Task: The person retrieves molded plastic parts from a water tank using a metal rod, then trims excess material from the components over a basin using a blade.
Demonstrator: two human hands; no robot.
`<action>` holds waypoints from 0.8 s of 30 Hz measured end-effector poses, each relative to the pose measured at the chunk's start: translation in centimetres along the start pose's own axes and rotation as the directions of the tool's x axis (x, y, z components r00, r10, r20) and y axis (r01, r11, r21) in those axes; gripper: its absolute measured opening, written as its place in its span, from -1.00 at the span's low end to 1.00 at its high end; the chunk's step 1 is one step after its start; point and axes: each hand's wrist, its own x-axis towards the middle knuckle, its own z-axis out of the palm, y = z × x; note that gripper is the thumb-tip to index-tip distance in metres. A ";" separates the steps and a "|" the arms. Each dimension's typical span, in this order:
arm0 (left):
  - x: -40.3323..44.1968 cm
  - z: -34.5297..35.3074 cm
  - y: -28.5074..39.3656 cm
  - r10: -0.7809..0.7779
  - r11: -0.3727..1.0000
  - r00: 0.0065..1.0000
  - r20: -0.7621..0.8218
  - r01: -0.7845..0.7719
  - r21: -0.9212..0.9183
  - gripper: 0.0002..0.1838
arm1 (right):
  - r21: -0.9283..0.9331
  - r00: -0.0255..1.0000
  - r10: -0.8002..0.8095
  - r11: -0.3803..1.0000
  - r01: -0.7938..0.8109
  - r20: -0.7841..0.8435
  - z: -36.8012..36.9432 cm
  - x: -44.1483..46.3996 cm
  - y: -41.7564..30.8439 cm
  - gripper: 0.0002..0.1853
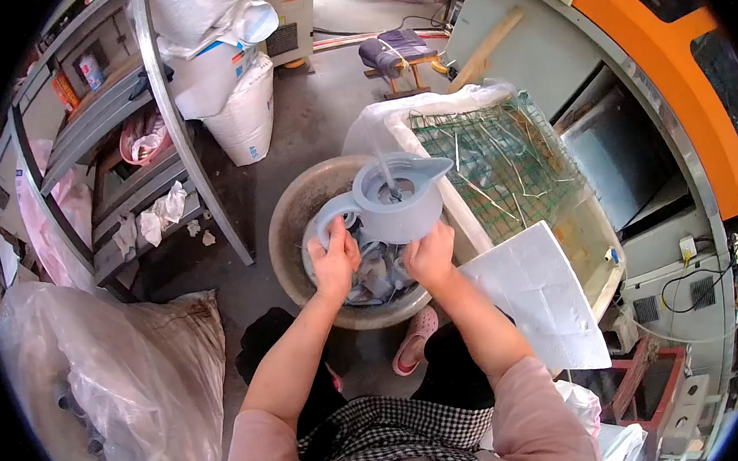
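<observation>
Keep the jug (398,222) steady over the tub (288,227), left hand (335,260) gripping its handle (331,211), right hand (430,257) holding its lower side.

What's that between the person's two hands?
In the head view, a pale blue spouted jug: the left hand grips its handle, the right hand holds its lower side.

And nothing legible to call here, folks! Blue print runs down the front of the white sack (240,120) standing on the floor, too small to make out; more blue marking shows on the sack (212,75) stacked above it, again no word to read; over on the shelf (111,87), the can (90,71) flashes a coloured label, and that one's beyond reading too
</observation>
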 end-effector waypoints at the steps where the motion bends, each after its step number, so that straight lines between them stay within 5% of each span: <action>1: 0.0 -0.1 0.0 -0.017 0.999 1.000 0.014 0.018 -0.026 -0.46 | -0.034 0.999 -0.028 0.999 0.027 -0.024 0.0 0.0 -0.1 -0.90; 5: -0.1 0.6 1.2 -0.096 0.985 0.994 -0.055 0.087 -0.150 -0.46 | 0.206 0.989 0.146 0.967 -0.150 0.039 -0.4 0.2 -1.0 -0.91; 8: -0.1 0.6 1.6 -0.094 0.980 0.993 -0.070 0.080 -0.183 -0.46 | 0.167 0.988 0.120 0.977 -0.136 0.100 -0.3 0.1 -0.8 -0.90; 14: -0.4 0.5 1.1 -0.078 0.985 0.997 0.028 0.082 -0.154 -0.47 | 0.052 0.992 0.121 0.992 -0.119 -0.032 0.1 0.7 -0.8 -0.89; 19: -0.3 0.3 0.9 -0.097 0.979 0.995 0.003 0.096 -0.181 -0.47 | -0.257 0.988 0.156 0.955 -0.150 0.005 -0.3 1.0 -1.5 -0.81; 24: -0.6 0.3 1.3 -0.045 0.986 0.999 0.015 0.047 -0.158 -0.47 | -0.102 0.989 0.146 0.985 -0.143 0.032 0.1 0.0 -0.9 -0.72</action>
